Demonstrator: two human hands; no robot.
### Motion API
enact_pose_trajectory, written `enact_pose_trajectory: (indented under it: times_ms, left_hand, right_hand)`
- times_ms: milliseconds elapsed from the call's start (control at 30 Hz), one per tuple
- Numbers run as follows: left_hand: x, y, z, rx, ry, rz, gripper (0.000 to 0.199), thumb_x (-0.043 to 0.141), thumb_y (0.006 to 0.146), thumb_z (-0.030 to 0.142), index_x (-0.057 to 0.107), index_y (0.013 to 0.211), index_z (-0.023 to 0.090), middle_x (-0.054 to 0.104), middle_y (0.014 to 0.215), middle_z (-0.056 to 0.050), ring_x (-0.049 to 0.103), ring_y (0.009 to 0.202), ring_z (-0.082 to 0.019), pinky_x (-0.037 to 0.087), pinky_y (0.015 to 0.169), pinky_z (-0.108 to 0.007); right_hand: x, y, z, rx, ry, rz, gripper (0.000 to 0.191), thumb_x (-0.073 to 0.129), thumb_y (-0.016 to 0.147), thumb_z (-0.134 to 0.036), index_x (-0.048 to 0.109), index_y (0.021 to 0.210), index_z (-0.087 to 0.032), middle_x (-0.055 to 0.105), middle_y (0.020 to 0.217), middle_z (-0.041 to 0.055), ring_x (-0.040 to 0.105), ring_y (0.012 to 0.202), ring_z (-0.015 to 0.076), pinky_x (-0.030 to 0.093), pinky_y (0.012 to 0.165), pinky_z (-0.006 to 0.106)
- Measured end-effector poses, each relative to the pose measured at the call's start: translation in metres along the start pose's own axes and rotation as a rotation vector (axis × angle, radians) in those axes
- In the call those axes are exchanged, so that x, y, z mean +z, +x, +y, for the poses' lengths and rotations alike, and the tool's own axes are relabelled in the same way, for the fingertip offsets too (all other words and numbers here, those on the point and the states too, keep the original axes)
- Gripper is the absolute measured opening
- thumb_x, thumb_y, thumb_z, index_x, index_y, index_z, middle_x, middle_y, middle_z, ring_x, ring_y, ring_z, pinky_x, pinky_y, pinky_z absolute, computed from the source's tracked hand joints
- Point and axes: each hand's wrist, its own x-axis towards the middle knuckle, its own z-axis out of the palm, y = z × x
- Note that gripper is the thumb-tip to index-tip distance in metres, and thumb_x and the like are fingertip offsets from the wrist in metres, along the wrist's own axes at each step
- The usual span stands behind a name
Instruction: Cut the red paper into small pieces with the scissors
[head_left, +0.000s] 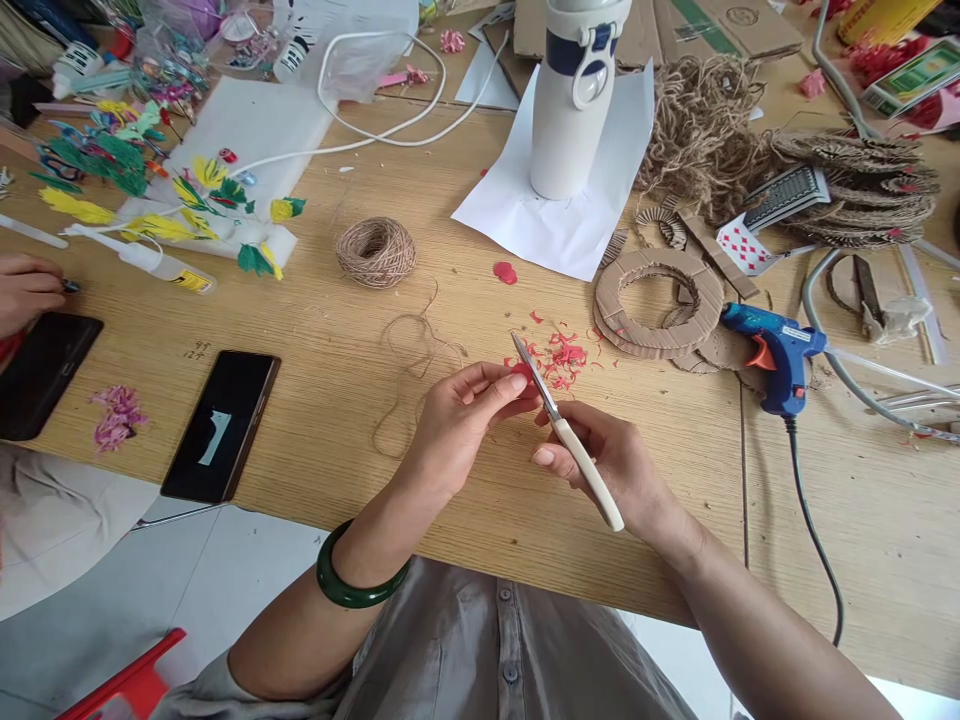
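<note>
Near the middle of the table, my left hand (461,425) pinches a small red piece (523,372) between thumb and fingers. My right hand (607,460) holds scissors (574,445) with pale handles, their blades pointing up and left beside the red piece. Red scraps (566,358) lie scattered on the wood just beyond the blades. Farther back are a couple of red round pieces (505,272) lying flat. A loose strand of twine (405,375) curls to the left of my left hand.
Behind stand a white bottle (566,120) on white paper (487,200) and a twine ball (375,252). Cardboard rings (615,310) and a blue glue gun (787,350) with its cord lie right. Left are a phone (221,425) and another person's hand (30,292).
</note>
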Motion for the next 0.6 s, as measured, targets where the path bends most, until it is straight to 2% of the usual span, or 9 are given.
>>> enact_pose_trajectory:
  times_ms: [333,600]
  left_hand:
    - [-0.0039,0.0008,0.0053,-0.003,-0.017,-0.029,0.01,0.075,0.076,0.024,0.074,0.078,0.015,0.074,0.081,-0.002,0.069,0.079,-0.014,0.057,0.085,-0.03]
    - [-0.0067,0.0006,0.0075,-0.004,0.006,-0.017,0.01,0.075,0.077,0.023,0.073,0.078,0.013,0.074,0.08,-0.003,0.07,0.079,-0.014,0.058,0.083,-0.03]
  right_hand:
    - [-0.0001,-0.0007,-0.0018,-0.016,-0.045,-0.005,0.033,0.078,0.077,-0.04,0.06,0.088,-0.015,0.037,0.061,-0.0068,0.032,0.051,0.0074,0.025,0.045,0.022]
    - [0.0,0.0002,-0.0012,-0.003,-0.09,-0.009,0.037,0.076,0.078,-0.045,0.06,0.089,-0.014,0.034,0.057,-0.0077,0.031,0.049,0.0076,0.023,0.044,0.023]
